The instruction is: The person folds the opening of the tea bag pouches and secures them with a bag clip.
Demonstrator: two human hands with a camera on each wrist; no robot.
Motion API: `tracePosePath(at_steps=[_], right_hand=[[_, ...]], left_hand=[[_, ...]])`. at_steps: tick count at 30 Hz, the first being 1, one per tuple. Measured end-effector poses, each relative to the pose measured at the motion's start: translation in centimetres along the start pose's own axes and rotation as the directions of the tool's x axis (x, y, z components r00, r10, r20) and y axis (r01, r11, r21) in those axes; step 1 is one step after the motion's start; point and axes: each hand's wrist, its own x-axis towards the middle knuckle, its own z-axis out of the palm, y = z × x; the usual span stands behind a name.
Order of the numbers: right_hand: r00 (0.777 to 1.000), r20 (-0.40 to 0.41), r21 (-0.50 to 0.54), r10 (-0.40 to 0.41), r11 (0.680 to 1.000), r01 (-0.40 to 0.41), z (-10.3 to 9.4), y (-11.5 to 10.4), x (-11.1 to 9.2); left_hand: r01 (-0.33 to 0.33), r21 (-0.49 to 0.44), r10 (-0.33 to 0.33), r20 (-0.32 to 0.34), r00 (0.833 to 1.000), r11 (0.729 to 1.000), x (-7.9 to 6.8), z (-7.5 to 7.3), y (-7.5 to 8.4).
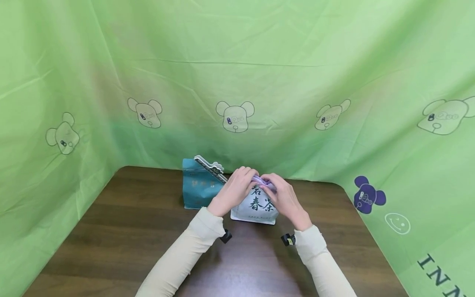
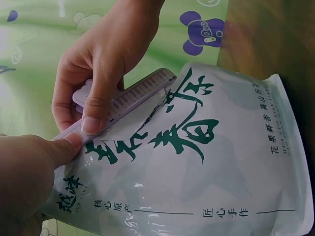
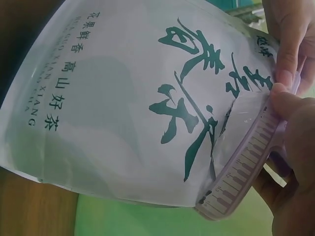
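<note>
A white tea bag point(image 1: 254, 212) with large green characters stands on the table. Along its folded top edge lies a purple bag clip point(image 2: 142, 93) printed with piano keys. The right hand point(image 1: 285, 197) pinches the clip near its middle, thumb on the printed bar and fingers behind. Beside it, the left hand point(image 1: 236, 187) pinches the clip's other end and the bag's top corner, its thumb point(image 2: 66, 147) almost meeting the right thumb. In the right wrist view, the clip's free end point(image 3: 216, 206) reaches the bag's side edge. Fingers behind the bag are partly hidden.
Left of the white bag stands a teal bag point(image 1: 200, 189) with a black and white piano-key clip point(image 1: 210, 168) slanting across its top. The brown wooden table point(image 1: 141, 222) ends at green cloth walls point(image 1: 237, 82) at the back and sides.
</note>
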Motion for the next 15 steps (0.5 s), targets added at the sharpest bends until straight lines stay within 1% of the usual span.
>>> tracePosePath(at_steps=[3,8,10,15], right_hand=[[1.000,-0.008,0.007,0.008,1.000,-0.008,0.1,0.6,0.7],[0.999,-0.028,0.015,0.031,0.999,-0.031,0.6,1.5,1.3],[0.999,-0.033,0.020,0.038,0.999,-0.037,0.9,1.8,1.4],[0.999,-0.035,0.023,0.031,0.999,-0.030,2.0,2.6,1.5]], left_hand=[[0.002,0.017,-0.002,-0.007,1.000,1.000,0.7,0.0,-0.3],[-0.020,0.048,0.021,-0.020,1.000,0.999,1.5,0.2,-0.9],[-0.017,0.060,0.018,-0.024,1.000,0.998,1.6,0.5,-1.2],[0.018,0.073,-0.016,-0.025,1.000,0.997,1.4,1.6,-2.0]])
